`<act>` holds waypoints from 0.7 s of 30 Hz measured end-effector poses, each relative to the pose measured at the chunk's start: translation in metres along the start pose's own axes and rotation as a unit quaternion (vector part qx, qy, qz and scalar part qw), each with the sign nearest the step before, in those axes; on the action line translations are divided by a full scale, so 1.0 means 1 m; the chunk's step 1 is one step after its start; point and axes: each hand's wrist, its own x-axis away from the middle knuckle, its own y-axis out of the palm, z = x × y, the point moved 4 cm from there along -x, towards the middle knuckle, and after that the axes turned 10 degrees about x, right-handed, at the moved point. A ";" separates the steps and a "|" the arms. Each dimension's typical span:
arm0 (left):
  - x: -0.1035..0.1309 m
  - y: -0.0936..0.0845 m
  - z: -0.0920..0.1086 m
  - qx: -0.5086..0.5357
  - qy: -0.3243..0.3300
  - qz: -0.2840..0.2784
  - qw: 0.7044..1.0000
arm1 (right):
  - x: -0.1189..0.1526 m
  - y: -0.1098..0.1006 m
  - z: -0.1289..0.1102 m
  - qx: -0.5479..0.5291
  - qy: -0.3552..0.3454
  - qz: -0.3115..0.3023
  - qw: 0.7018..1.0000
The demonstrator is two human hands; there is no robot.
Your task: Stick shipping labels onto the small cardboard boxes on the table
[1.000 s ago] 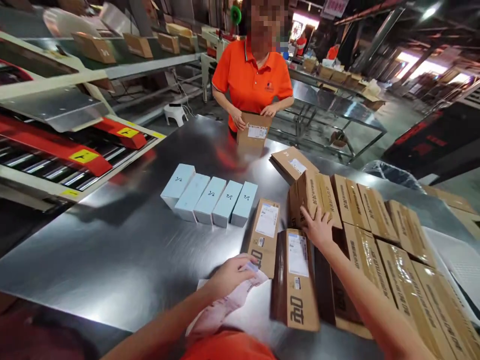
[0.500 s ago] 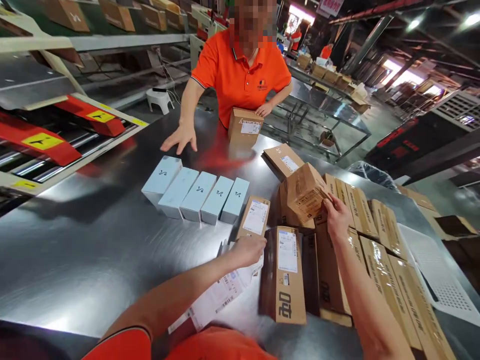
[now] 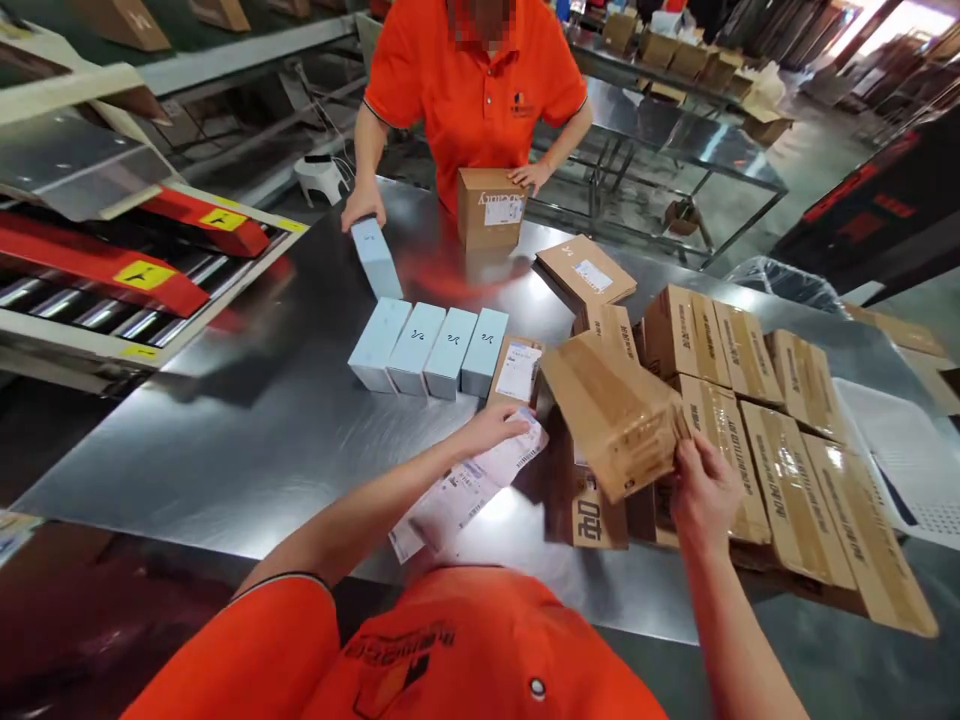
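My right hand (image 3: 705, 485) pinches the end of a taped brown cardboard box (image 3: 615, 405), which hangs tilted above other boxes. A strip of printed shipping labels (image 3: 469, 495) trails over the steel table under my left hand (image 3: 495, 430), whose fingers grip its upper end. Just beyond that hand lies a cardboard box with a white label (image 3: 517, 370). Beneath the tilted box, another carton (image 3: 598, 515) is partly hidden. Several light blue boxes (image 3: 450, 345) stand in a row left of the labelled box.
Across the steel table (image 3: 225, 450), a co-worker in orange holds a light blue box (image 3: 377, 258) and rests the other hand on a carton (image 3: 487, 215). Taped cartons (image 3: 787, 490) are stacked at right. Flat cardboard (image 3: 585, 270) lies behind. A roller conveyor (image 3: 142, 310) adjoins at left.
My right hand has swung the cardboard box round and nearer to me. The co-worker has gripped the leftmost light blue box and moved it away from the row. The camera view has tilted down.
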 end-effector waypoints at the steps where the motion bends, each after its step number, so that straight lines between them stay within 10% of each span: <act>1: 0.012 -0.002 0.001 0.024 -0.004 0.000 1.000 | 0.014 -0.006 -0.004 0.052 -0.041 -0.002 0.998; 8: 0.084 -0.001 -0.021 0.092 -0.059 0.028 0.994 | 0.089 0.026 0.024 0.210 -0.243 -0.129 0.938; 17: 0.041 0.062 -0.044 -0.133 0.005 -0.062 0.989 | 0.098 0.032 0.049 0.214 -0.237 -0.058 0.946; 21: 0.059 0.064 -0.064 -0.149 -0.032 -0.049 0.987 | 0.111 0.048 0.067 0.282 -0.207 -0.186 0.918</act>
